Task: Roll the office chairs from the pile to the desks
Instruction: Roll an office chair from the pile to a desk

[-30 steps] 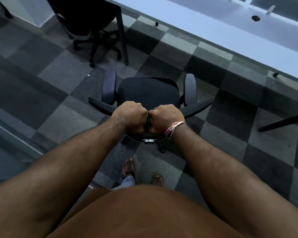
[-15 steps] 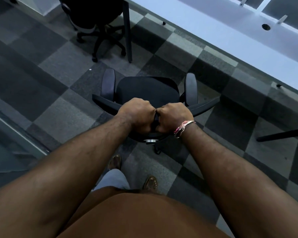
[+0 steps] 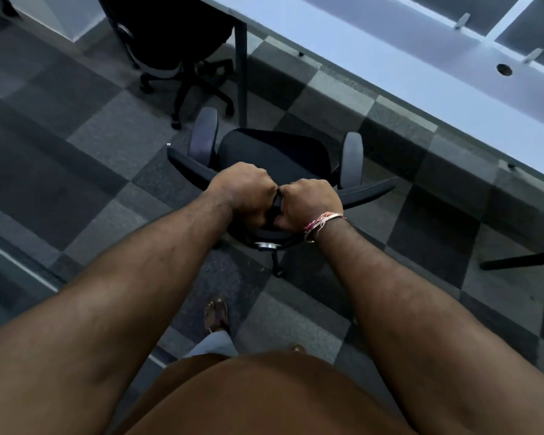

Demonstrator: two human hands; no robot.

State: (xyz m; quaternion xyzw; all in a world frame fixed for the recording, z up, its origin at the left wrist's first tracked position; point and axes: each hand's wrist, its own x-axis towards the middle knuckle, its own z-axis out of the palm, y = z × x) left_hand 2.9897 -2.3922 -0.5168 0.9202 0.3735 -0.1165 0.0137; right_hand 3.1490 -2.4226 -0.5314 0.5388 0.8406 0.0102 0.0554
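Note:
A black office chair point(image 3: 274, 153) with grey armrests stands on the checkered carpet right in front of me, its seat facing the long white desk point(image 3: 374, 48). My left hand point(image 3: 244, 193) and my right hand point(image 3: 311, 202) sit side by side, both fists gripping the top of the chair's backrest. The backrest is mostly hidden under my hands. A thread bracelet circles my right wrist.
A second black office chair point(image 3: 170, 29) sits tucked at the desk, upper left, beside a dark desk leg point(image 3: 242, 73). Another dark leg or bar point(image 3: 522, 260) lies low at the right. A glass partition edge point(image 3: 16, 265) runs along the left. My feet show below the chair.
I have stepped forward and the chair has rolled closer to the desk and toward the desk leg. Both hands keep the same grip on the backrest.

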